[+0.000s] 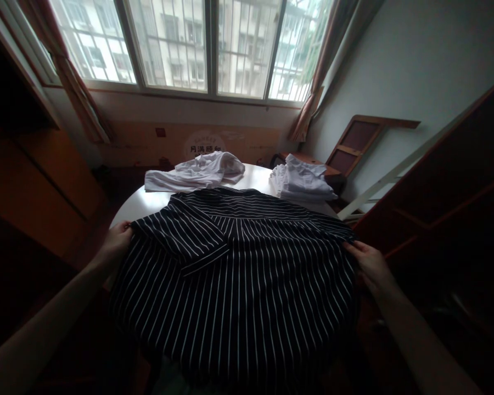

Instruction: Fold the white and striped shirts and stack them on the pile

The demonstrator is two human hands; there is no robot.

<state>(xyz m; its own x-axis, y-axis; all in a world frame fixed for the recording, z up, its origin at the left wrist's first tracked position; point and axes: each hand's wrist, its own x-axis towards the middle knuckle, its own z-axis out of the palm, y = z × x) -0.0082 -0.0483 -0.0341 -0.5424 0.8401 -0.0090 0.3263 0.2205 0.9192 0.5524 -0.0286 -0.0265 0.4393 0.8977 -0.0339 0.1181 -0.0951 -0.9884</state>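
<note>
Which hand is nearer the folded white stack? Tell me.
Right. The right hand, holding the striped shirt, is in front of the folded white stack and to its right; the left hand, holding the shirt's opposite side, is farther off, left of the stack.

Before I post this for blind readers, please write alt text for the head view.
Left hand and right hand hold a black, white-striped fabric shirt by opposite sides over a round white table. Beyond lie rumpled white clothing and a folded white clothing stack.
</note>
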